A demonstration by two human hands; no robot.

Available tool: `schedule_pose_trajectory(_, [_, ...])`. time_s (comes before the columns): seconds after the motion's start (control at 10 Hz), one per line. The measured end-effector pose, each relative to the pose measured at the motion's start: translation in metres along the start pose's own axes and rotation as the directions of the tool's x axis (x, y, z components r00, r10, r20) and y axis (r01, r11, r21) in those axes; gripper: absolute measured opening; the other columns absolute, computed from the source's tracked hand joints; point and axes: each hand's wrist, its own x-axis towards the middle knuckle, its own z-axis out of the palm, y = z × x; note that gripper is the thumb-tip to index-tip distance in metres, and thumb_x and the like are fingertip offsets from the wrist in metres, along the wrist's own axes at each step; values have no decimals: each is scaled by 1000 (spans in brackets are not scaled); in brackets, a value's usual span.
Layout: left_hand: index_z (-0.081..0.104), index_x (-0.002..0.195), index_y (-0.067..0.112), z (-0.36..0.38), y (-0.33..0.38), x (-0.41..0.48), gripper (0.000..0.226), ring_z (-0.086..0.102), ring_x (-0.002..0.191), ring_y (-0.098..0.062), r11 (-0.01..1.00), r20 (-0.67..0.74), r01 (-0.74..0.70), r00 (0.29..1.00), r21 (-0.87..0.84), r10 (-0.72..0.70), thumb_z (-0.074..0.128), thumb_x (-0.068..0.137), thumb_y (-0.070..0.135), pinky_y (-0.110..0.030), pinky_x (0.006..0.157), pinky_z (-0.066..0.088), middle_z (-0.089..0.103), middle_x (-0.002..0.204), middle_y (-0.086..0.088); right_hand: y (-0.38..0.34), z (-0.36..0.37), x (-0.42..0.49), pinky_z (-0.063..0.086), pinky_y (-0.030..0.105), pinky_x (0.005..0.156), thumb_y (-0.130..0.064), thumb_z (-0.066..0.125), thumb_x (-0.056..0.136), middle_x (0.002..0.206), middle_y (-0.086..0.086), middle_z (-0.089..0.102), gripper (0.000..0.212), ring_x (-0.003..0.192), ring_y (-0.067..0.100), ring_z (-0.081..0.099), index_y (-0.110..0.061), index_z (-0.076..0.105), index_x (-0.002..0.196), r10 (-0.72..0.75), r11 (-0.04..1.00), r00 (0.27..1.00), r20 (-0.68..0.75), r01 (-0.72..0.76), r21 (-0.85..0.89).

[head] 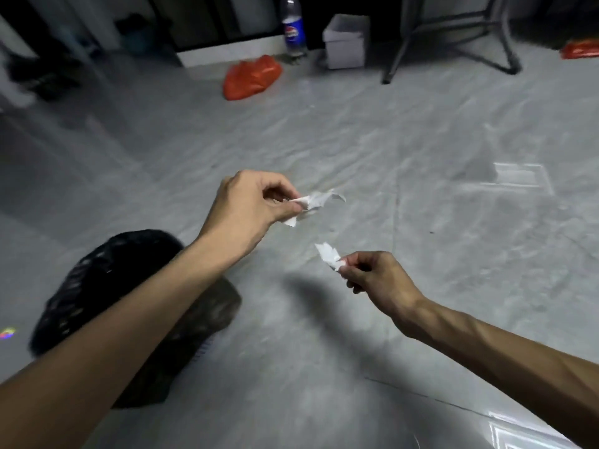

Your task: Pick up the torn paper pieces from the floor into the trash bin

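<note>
Head view, both your arms extended over the grey floor (421, 254).

Your left hand (249, 202), just above frame centre, is pinched closed on a cluster of torn paper pieces (316, 200); the white scraps stick out toward 3 o'clock from between thumb and fingertips, with 1 small corner hanging below the thumb.

Your right hand (376, 277), at 4 o'clock from the left hand and near it but apart, is pinched on a single torn scrap (329, 254); the scrap points up toward 11 o'clock from the fingertips. The 2 paper lots do not touch.

Trash bin (107, 277): black, blurred, on the floor at 8 o'clock of the frame, partly hidden under your left forearm. Cannot tell what it contains. A strip of lined white paper (204, 348) shows at its lower right edge on the floor.

Background, 12 o'clock: orange plastic bag (251, 77) on the floor, a cola bottle (293, 27) standing upright behind it, a white open box (346, 42) just beside the bottle at 3 o'clock. Dark metal frame legs (453, 37) at 1 o'clock. A second orange bag (580, 48) at the far right edge
</note>
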Motion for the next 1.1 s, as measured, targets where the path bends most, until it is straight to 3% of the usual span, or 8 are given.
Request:
schedule_pose_trajectory(0.2, [70, 74, 28, -103, -70, -47, 11, 59, 57, -7, 996, -304, 78, 949, -34, -85, 79, 69, 32, -26, 65, 47, 67, 62, 5, -66, 85, 6, 45, 16, 54, -18, 63, 88, 69, -6, 63, 10, 54, 3, 54, -16, 71, 82, -156, 964, 950, 270, 206, -167])
schedule_pose_trajectory(0.3, [68, 74, 26, -144, -135, -75, 9, 55, 57, -11, 960, -420, 277, 875, 25, -241, 77, 72, 23, -26, 65, 44, 64, 63, 3, -109, 146, 13, 42, 12, 52, -14, 64, 86, 64, -6, 62, 14, 52, 2, 53, -19, 68, 74, -248, 913, 879, 407, 353, -206])
schedule_pose_trajectory(0.4, [69, 82, 21, -139, -191, -96, 14, 64, 74, -21, 824, -293, 539, 827, 174, -480, 72, 75, 9, -26, 68, 45, 70, 75, -7, -136, 202, 24, 41, 13, 52, -12, 64, 85, 59, -9, 58, 17, 51, 4, 51, -22, 65, 71, -319, 892, 853, 414, 417, -172])
schedule_pose_trajectory(0.5, [69, 90, 16, -132, -215, -107, 15, 67, 89, -24, 747, -158, 637, 771, 190, -617, 73, 77, 10, -28, 80, 48, 73, 85, -9, -139, 237, 32, 39, 11, 52, -12, 64, 85, 60, -9, 59, 15, 51, 3, 50, -21, 66, 73, -337, 877, 849, 407, 440, -193])
schedule_pose_trajectory(0.7, [67, 98, 18, -137, -226, -113, 23, 66, 88, -21, 787, -261, 606, 782, 112, -566, 62, 78, 6, -28, 85, 51, 73, 86, -2, -128, 269, 47, 39, 16, 55, -20, 71, 82, 82, 4, 69, 9, 72, 11, 58, -14, 75, 89, -145, 753, 854, 499, 422, -504])
schedule_pose_trajectory(0.8, [67, 100, 19, -134, -212, -105, 26, 66, 84, -19, 828, -264, 552, 817, 100, -512, 60, 79, 7, -28, 82, 52, 71, 86, 2, -131, 256, 49, 40, 18, 59, -16, 70, 81, 83, 4, 67, 8, 70, 11, 56, -15, 73, 89, -170, 767, 871, 462, 411, -492])
schedule_pose_trajectory(1.0, [66, 96, 24, -112, -128, -37, 18, 65, 72, -17, 944, 39, 326, 944, 57, -329, 65, 80, 16, -31, 79, 52, 72, 89, 4, -165, 143, 42, 38, 11, 38, -14, 61, 84, 80, 1, 66, 13, 60, 13, 58, -11, 72, 92, 31, 688, 882, 471, 323, -650])
schedule_pose_trajectory(1.1, [65, 98, 25, -104, -89, -11, 17, 66, 69, -16, 960, 154, 261, 949, 106, -275, 66, 81, 24, -28, 76, 50, 70, 86, 8, -180, 101, 35, 39, 13, 42, -16, 59, 85, 80, 0, 66, 15, 61, 12, 59, -13, 71, 93, 60, 647, 907, 417, 282, -708])
